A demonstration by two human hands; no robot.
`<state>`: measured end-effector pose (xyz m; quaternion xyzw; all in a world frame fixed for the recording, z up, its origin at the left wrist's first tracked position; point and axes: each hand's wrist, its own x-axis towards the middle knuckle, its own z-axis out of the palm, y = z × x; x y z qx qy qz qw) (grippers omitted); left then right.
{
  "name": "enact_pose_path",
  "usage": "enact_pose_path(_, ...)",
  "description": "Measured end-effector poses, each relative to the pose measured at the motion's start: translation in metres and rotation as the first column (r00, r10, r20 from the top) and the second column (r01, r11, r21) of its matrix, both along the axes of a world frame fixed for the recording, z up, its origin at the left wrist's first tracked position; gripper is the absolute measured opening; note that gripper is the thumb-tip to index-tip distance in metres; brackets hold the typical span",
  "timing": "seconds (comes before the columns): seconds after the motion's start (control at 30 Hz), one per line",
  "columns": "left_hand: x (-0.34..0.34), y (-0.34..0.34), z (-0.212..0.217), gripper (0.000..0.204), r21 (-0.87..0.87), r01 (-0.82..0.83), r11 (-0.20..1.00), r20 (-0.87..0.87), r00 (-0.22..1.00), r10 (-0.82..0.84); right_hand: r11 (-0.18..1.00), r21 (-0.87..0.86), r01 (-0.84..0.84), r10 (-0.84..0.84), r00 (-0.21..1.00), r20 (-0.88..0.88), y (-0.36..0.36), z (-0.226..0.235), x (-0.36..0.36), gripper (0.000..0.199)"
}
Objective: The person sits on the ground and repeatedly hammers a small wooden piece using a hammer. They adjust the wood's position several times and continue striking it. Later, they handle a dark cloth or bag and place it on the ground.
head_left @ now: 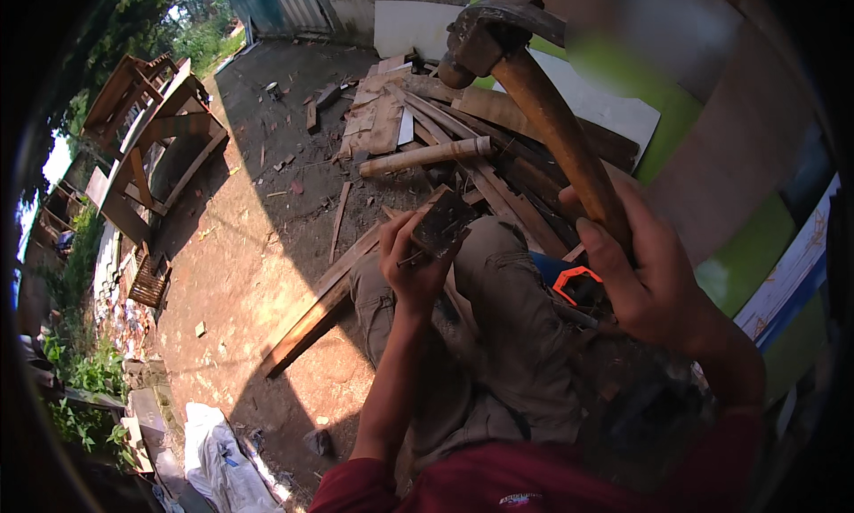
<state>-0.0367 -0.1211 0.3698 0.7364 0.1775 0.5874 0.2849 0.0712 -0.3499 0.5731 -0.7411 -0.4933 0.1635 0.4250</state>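
My right hand point(651, 277) is closed round the lower end of a claw hammer's wooden handle. The hammer point(556, 113) is raised, its dark metal head up at the top of the view. My left hand point(414, 262) grips a dark, blocky piece point(443, 225) with a worn, flat face, held over my knees. It looks like old wood, but I cannot tell for certain. Below the left wrist, a long wooden beam point(307, 331) slants across the ground beside my leg.
A heap of scrap planks point(498, 171) lies ahead. An orange-edged tool point(576, 284) sits by my right knee. Painted boards point(765, 264) lean on the right. A wooden frame point(156, 140) stands far left, and a white sack point(222, 464) lies near left.
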Motion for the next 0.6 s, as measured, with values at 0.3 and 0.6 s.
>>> enact_pose_path(0.3,0.004,-0.005,-0.008,0.051,0.156,0.043,0.987,-0.035,0.999,-0.038,0.994,-0.1,-0.035,0.034,0.999,-0.015,0.004,-0.003,-0.003,0.035)
enact_pose_path(0.6,-0.003,0.001,-0.004,0.05,-0.102,0.13,0.986,0.05,0.991,-0.125,0.992,-0.103,0.067,-0.07,0.997,-0.022,-0.013,-0.001,0.01,0.032)
